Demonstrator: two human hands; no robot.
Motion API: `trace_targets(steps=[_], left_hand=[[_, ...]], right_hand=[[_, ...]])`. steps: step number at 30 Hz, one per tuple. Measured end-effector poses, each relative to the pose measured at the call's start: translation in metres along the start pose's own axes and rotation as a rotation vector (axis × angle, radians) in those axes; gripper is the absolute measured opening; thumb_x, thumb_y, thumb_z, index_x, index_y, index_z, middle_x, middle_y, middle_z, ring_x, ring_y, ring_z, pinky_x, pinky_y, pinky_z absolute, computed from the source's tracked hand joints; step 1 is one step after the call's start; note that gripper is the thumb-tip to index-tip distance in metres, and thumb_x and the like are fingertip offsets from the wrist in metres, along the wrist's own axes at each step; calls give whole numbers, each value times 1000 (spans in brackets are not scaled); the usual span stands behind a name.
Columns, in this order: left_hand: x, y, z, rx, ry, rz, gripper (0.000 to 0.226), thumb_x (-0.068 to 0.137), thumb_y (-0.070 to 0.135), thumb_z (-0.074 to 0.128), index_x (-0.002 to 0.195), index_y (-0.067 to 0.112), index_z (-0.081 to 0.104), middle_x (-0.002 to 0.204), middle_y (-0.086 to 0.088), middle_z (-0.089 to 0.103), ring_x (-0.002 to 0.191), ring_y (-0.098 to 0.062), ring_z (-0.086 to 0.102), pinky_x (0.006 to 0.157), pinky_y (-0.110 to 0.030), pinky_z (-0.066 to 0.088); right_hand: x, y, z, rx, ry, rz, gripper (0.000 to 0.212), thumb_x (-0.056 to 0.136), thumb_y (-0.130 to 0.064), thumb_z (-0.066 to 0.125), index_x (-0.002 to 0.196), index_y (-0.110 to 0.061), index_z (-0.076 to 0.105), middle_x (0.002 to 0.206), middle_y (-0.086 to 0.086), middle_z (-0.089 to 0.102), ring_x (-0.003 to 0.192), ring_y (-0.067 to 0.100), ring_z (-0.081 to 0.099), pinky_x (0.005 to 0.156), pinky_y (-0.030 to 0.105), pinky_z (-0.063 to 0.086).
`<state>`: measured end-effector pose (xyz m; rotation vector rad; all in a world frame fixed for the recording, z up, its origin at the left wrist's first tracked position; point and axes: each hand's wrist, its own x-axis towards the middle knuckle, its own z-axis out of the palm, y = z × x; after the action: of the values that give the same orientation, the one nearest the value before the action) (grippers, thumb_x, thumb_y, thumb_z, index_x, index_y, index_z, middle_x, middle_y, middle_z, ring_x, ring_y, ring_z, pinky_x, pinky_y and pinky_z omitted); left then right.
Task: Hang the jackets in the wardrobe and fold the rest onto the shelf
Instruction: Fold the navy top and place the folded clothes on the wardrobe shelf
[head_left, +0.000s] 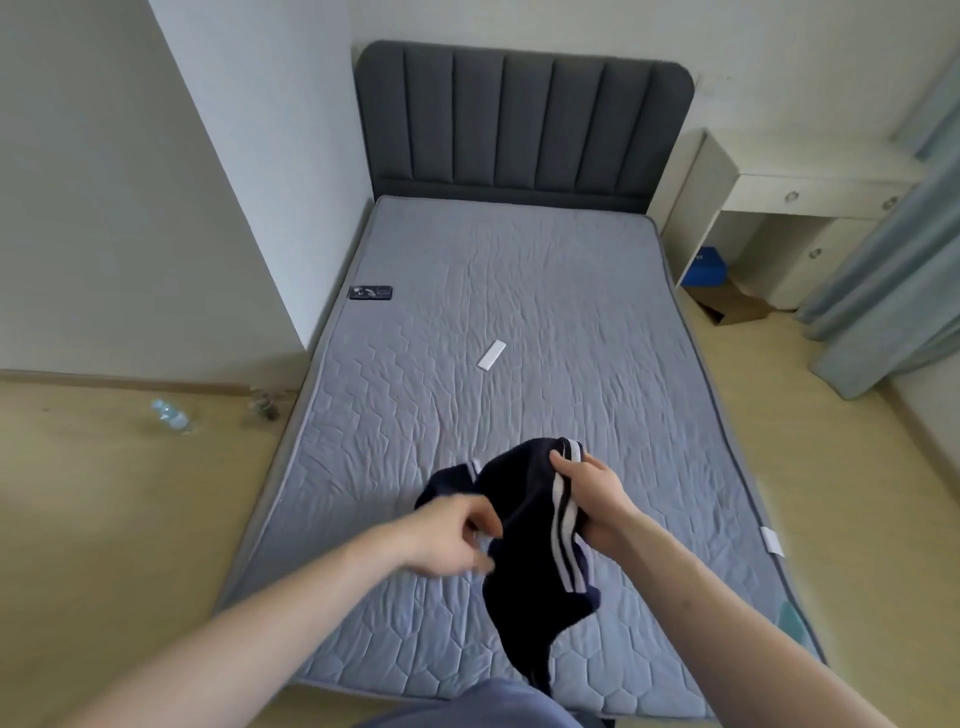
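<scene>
Navy fabric with two white side stripes: one dark garment (540, 525), bunched and held above the near end of the mattress (519, 291); its kind cannot be told, and its lower end hangs down towards the bottom edge of the picture, where a grey-blue patch of the person's clothing cuts it off.
Right hand (592, 499): fingers curled over the striped edge, thumb under the cloth, gripping it.
Left hand (457, 535): blurred; fingers bent at the garment's left fold, but whether they pinch the cloth cannot be told.
Grey quilted mattress, bare. On it: a white flat strip (492, 355) near the middle; a dark phone-like slab (370, 292) at the left edge, detail unreadable.
Floor, left: a clear plastic bottle (169, 414) lying down, hazy.
Far end: dark grey padded headboard (524, 119).
Far right: white desk (810, 202) with drawers, partly behind a pale blue curtain (904, 270); a blue object (706, 267) beneath, partly hidden.
</scene>
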<state>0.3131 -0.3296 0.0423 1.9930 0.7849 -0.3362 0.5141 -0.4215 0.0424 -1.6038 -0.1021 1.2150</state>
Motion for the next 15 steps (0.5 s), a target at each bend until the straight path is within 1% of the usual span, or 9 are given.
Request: trace_targets(steps=[2, 3, 5, 6, 7, 8, 10, 12, 15], left_hand=[[-8, -3, 24, 30, -125, -8, 74, 74, 41, 88, 137, 27, 52, 131, 8, 61, 111, -14, 63, 95, -30, 54], [-10, -2, 35, 27, -140, -12, 91, 68, 49, 89, 144, 28, 45, 137, 11, 55, 117, -12, 59, 98, -29, 52], [-10, -4, 52, 51, -65, 7, 110, 58, 61, 89, 148, 28, 36, 141, 13, 47, 125, -11, 51, 106, -33, 47], [-7, -5, 60, 68, 8, 19, 110, 57, 65, 87, 147, 27, 36, 141, 12, 46, 126, -10, 49, 107, -35, 46], [-4, -7, 65, 76, 86, 22, 103, 61, 65, 85, 144, 25, 39, 139, 10, 47, 126, -11, 49, 106, -36, 46], [1, -10, 69, 68, 164, 26, 90, 68, 61, 83, 139, 24, 43, 135, 8, 51, 124, -12, 51, 103, -36, 47], [9, -14, 72, 3, 289, 22, 49, 85, 49, 73, 124, 26, 54, 123, 6, 62, 114, -16, 59, 95, -38, 51], [13, -18, 67, -46, 377, 14, 9, 95, 32, 61, 104, 34, 58, 102, 8, 69, 96, -16, 65, 86, -42, 54], [15, -25, 48, -109, 427, 28, 26, 97, 20, 49, 89, 44, 56, 80, 14, 68, 78, -9, 64, 79, -40, 54]], right_hand=[[0, 3, 4, 87, 24, 54, 23, 102, -13, 64, 122, -3, 66, 97, 20, 77, 90, 35, 75, 80, 45, 60], [-1, 3, 6, 118, 37, 64, 26, 101, -13, 65, 124, -1, 64, 96, 20, 75, 89, 35, 74, 79, 46, 59], [-6, 1, 12, 212, 32, 87, 29, 101, -13, 65, 125, 3, 61, 95, 19, 74, 81, 31, 76, 68, 40, 60], [-8, -2, 16, 266, 19, 97, 28, 101, -13, 65, 123, 4, 60, 93, 19, 74, 74, 29, 77, 60, 36, 60], [-10, -4, 19, 306, 10, 101, 26, 101, -13, 65, 121, 4, 61, 92, 18, 74, 69, 26, 77, 55, 34, 59], [-12, -7, 21, 337, 4, 99, 25, 102, -14, 65, 119, 4, 61, 91, 17, 73, 67, 25, 76, 53, 33, 59], [-16, -12, 23, 402, -3, 78, 23, 103, -13, 62, 120, 3, 60, 94, 16, 71, 71, 24, 75, 54, 32, 59], [-18, -17, 17, 465, -16, 59, 25, 105, -11, 58, 124, 3, 59, 97, 16, 68, 77, 25, 71, 54, 31, 59], [-16, -20, -3, 541, 0, 56, 24, 105, -8, 57, 126, 2, 59, 87, 11, 65, 70, 18, 68, 53, 25, 59]])
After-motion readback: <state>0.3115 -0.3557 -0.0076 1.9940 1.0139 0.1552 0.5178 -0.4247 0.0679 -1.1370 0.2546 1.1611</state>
